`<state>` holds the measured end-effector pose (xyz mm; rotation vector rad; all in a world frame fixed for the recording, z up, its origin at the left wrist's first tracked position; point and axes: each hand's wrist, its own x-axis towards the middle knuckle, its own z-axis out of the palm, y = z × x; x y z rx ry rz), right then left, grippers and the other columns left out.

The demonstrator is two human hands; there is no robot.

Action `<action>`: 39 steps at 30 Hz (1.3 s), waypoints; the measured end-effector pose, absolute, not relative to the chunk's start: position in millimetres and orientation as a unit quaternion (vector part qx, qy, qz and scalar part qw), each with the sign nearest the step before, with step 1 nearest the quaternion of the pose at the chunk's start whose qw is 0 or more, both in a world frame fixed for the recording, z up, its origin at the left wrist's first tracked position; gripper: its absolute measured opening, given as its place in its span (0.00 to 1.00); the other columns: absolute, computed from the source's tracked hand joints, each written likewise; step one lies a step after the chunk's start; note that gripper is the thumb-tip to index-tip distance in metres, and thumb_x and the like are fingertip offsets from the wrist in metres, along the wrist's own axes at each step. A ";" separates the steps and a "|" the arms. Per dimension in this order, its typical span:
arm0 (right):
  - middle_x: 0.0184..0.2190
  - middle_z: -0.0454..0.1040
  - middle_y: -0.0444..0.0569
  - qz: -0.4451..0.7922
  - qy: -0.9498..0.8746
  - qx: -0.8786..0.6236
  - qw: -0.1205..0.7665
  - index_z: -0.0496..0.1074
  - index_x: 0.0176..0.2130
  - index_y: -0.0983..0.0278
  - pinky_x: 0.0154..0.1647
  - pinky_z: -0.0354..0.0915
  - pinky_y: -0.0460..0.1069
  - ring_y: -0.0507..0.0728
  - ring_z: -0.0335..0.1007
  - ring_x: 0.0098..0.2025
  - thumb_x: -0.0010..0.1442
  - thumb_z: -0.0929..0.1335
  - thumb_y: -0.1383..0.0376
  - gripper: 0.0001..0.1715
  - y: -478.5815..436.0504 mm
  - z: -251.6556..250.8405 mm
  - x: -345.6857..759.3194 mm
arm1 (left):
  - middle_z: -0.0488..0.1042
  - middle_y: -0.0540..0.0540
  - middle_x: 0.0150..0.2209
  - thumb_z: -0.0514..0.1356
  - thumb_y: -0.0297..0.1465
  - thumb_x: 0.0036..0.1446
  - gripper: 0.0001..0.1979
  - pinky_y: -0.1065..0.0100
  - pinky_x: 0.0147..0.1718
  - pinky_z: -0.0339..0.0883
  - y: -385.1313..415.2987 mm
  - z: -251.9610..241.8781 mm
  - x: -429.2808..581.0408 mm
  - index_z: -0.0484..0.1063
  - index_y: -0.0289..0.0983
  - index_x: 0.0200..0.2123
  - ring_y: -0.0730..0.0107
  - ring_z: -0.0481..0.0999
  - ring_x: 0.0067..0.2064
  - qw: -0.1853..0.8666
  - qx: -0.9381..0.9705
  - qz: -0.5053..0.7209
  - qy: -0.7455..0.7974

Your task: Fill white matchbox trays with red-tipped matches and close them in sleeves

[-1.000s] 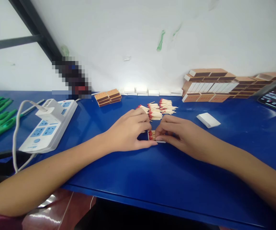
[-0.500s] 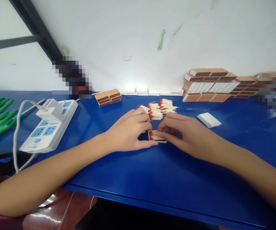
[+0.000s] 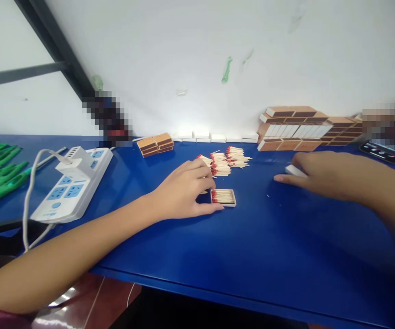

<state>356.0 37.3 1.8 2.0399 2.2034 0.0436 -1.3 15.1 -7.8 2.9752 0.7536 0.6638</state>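
A small matchbox tray [image 3: 232,204] lies on the blue table, filled with red-headed matches [image 3: 222,197]. At its left end is my left hand [image 3: 188,189], thumb along the near edge and curled fingers at the far corner, gripping it. A few more matches show beneath that hand. Off to the right, my right hand [image 3: 315,176] is wrapped round a small white box [image 3: 295,171], with the thumb in front and the other fingers curled behind; most of the box is covered. Loose matches [image 3: 220,164] lie in heaps behind the tray.
Matchboxes [image 3: 286,144] are stacked against the wall at right, and a smaller stack [image 3: 155,145] stands left of centre. White boxes [image 3: 218,137] line the wall. At left are a power strip [image 3: 76,183] with a plugged-in cable and green gloves [image 3: 2,173]. A dark phone-like object [image 3: 382,151] lies far right.
My right hand has left the matches in the tray and moved right to close round the white box. My left hand has stayed at the tray. The view has shifted slightly.
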 end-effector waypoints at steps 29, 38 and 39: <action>0.49 0.79 0.75 0.153 0.457 0.861 -0.164 0.78 0.55 0.74 0.35 0.56 0.59 0.73 0.73 0.46 0.65 0.65 0.44 0.39 80.9 50.2 453.5 | 0.78 0.43 0.39 0.65 0.49 0.62 0.21 0.57 0.49 0.71 13.6 -7.3 -3.7 0.80 0.35 0.40 0.59 0.74 0.46 0.012 0.945 0.231 0.231; 0.50 0.77 0.81 0.077 0.445 0.884 -0.125 0.78 0.56 0.81 0.38 0.60 0.60 0.74 0.73 0.48 0.68 0.60 0.45 0.44 98.7 38.6 470.3 | 0.78 0.43 0.40 0.66 0.49 0.62 0.21 0.57 0.48 0.71 16.1 -7.9 -4.7 0.80 0.35 0.40 0.60 0.75 0.45 0.022 0.942 0.235 0.238; 0.49 0.77 0.80 0.072 0.447 0.885 -0.111 0.79 0.55 0.79 0.38 0.60 0.60 0.73 0.73 0.46 0.69 0.59 0.43 0.45 98.9 38.9 468.7 | 0.78 0.43 0.40 0.67 0.49 0.61 0.21 0.57 0.48 0.71 16.2 -7.8 -4.7 0.80 0.35 0.40 0.60 0.75 0.46 0.025 0.942 0.235 0.240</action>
